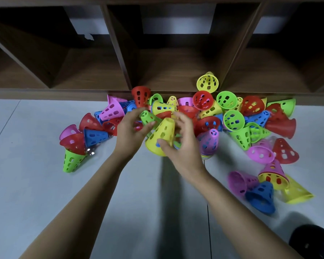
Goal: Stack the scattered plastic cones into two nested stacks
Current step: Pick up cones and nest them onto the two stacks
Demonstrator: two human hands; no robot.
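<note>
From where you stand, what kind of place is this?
Probably an indoor playroom or storeroom: a low wooden cubby shelf, a pale tiled floor, and many bright perforated plastic cones scattered on it.

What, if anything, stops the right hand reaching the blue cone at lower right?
Likely yes, reachable: the blue cone lies uncovered on its side, though the right hand grips a yellow cone.

Left hand and right hand outstretched, fingers curled.
</note>
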